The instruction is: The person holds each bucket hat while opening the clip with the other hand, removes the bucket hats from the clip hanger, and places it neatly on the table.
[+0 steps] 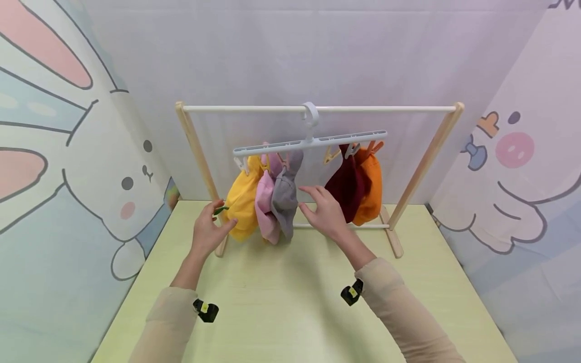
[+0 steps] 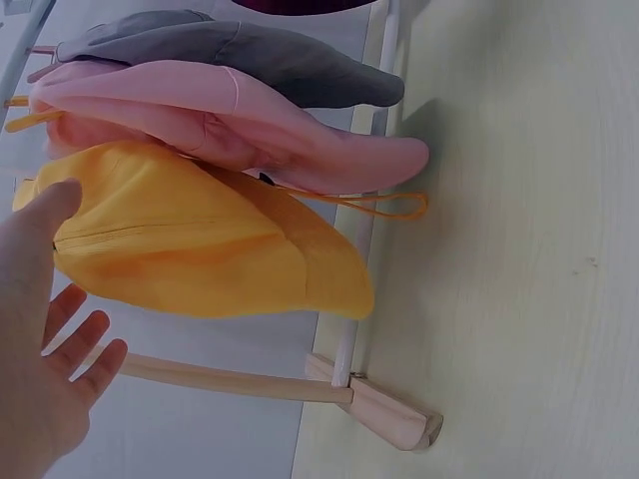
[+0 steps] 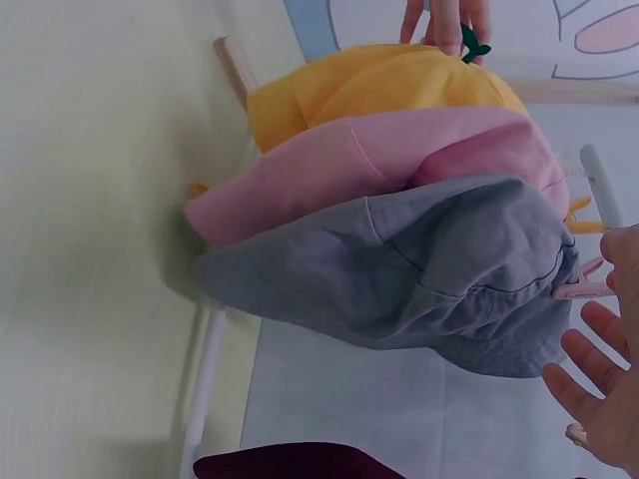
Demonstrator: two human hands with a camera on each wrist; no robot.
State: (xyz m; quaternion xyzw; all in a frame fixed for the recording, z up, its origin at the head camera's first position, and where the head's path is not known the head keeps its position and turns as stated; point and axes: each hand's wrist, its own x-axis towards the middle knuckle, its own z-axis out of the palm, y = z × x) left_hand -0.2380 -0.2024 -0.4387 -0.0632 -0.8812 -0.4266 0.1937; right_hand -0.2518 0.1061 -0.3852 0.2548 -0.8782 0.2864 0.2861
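Several cloth hats hang from clips on a pale grey hanger (image 1: 310, 142). On its left half are a yellow hat (image 1: 244, 201) with a green sprout (image 1: 220, 209), a pink hat (image 1: 265, 201) and a grey hat (image 1: 285, 196). My left hand (image 1: 210, 229) is at the yellow hat's outer side, its thumb against or very near the cloth and its fingers beside the sprout, spread rather than gripping. To the right of the grey hat, my right hand (image 1: 324, 212) has its fingers loosely extended and holds nothing; contact with that hat cannot be made out.
A dark red hat (image 1: 347, 186) and an orange hat (image 1: 369, 186) hang on the hanger's right half. The hanger tilts, its right end higher, on the white rail (image 1: 386, 109) of a wooden-legged rack (image 1: 424, 164). Beneath lies a pale table (image 1: 272, 302).
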